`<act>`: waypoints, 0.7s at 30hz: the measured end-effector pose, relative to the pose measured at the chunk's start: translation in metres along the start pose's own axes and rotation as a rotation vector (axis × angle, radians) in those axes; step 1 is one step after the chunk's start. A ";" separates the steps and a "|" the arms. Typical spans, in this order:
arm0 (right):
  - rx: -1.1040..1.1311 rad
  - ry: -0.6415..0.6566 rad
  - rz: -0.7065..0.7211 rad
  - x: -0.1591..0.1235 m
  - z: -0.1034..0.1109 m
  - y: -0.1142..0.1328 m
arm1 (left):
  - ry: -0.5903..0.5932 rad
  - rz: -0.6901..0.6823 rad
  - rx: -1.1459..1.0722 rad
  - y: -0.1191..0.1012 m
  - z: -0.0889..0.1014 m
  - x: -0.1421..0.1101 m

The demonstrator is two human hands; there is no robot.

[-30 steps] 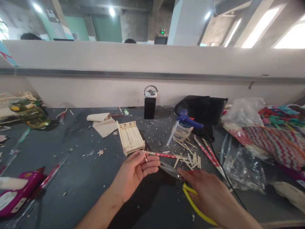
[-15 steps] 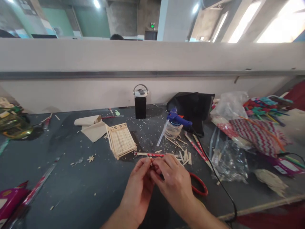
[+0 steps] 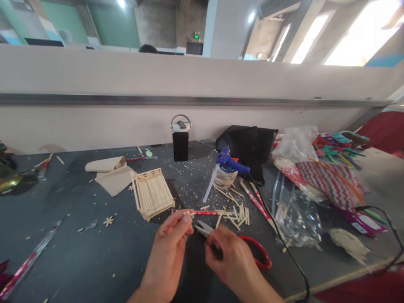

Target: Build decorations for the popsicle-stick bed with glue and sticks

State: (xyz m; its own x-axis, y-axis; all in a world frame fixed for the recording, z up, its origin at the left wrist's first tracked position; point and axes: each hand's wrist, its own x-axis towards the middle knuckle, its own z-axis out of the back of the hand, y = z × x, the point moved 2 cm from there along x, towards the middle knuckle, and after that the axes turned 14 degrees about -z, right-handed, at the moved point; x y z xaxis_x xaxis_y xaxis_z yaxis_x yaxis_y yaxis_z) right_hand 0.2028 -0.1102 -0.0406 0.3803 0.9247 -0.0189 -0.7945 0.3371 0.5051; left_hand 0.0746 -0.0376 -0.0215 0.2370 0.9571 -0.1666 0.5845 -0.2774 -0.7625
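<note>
Room: concrete hall, ceiling lights on, pale partition wall (image 3: 202,80) running along the far edge of our dark bench (image 3: 94,252).
Left hand (image 3: 168,252): our grip is pressed together, thumb and forefinger pinching a small pale stick piece (image 3: 188,213) at the fingertips, raised just above the bench.
Right hand (image 3: 232,263): closed around the scissors (image 3: 233,242); red handle loop sticks out to the right of the hand, blades parted and pointing up-left toward the stick piece. Blade tips near it; we cannot tell if they touch.
Red patterned stick (image 3: 206,213): lying flat just behind the left fingertips, running to the right.
Stick tray (image 3: 152,192): small slatted wooden frame, up-left of our hands, resting on the bench, a bit tilted.
Loose sticks (image 3: 235,212): scattered cut pieces right of the red patterned stick, crumbs of wood around them.
Glue gun (image 3: 232,163): blue, propped on a clear jar behind the loose sticks, black cord (image 3: 284,248) trailing toward the near edge.
Black bottle (image 3: 180,140): upright by the wall, white lid with loop handle.
Black bag (image 3: 249,145): right of the bottle.
Paper pieces (image 3: 110,172): beige, left of the tray.
Plastic bags (image 3: 299,206): clear, right side, with colourful craft stuff (image 3: 331,168) behind them.
</note>
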 end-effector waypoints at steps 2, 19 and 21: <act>-0.105 0.100 -0.025 -0.004 -0.010 -0.008 | 0.034 -0.037 0.008 -0.006 0.004 0.004; -0.017 -0.023 0.196 0.043 0.068 -0.003 | 0.176 0.017 -0.134 -0.021 0.021 0.023; -0.178 -0.404 0.199 0.071 0.092 -0.010 | 0.167 0.012 -0.151 -0.021 0.021 0.025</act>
State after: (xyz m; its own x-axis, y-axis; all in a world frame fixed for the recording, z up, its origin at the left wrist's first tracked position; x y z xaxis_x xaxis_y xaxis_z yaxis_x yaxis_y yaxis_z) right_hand 0.2810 -0.0641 0.0322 0.3384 0.8434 0.4174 -0.9257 0.2188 0.3084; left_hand 0.0520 -0.0062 -0.0226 0.3627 0.9300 -0.0595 0.6875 -0.3101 -0.6566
